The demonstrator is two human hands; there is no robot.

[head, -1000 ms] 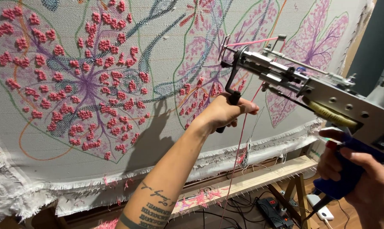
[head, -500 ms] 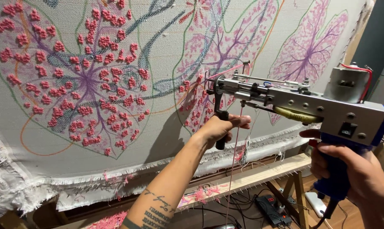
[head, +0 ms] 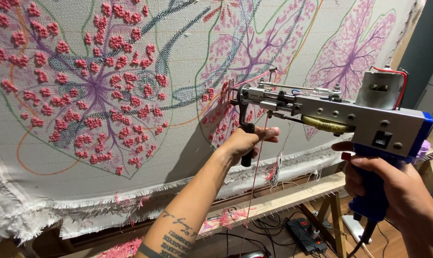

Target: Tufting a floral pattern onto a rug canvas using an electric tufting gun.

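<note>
A grey metal tufting gun (head: 331, 112) with a blue rear handle and a motor on top is held up to a stretched white cloth (head: 130, 71) drawn with leaf shapes and dotted with pink tufts. My left hand (head: 247, 141) grips the gun's black front handle, the tattooed forearm reaching up from below. My right hand (head: 393, 191) is closed around the blue handle at the right. The gun's needle tip (head: 231, 93) touches the cloth at a pink-tufted leaf. A pink yarn strand (head: 257, 167) hangs down from the gun.
The cloth's frayed lower edge (head: 106, 205) hangs over a wooden frame bar (head: 283, 200). Pink yarn scraps lie along the bar. Below it, a black power strip (head: 305, 234) and cables lie on the floor. A dark wall stands at the far right.
The gun has moved left and in toward the cloth, its tip now against the pink leaf. Both hands kept their grips and moved with it.
</note>
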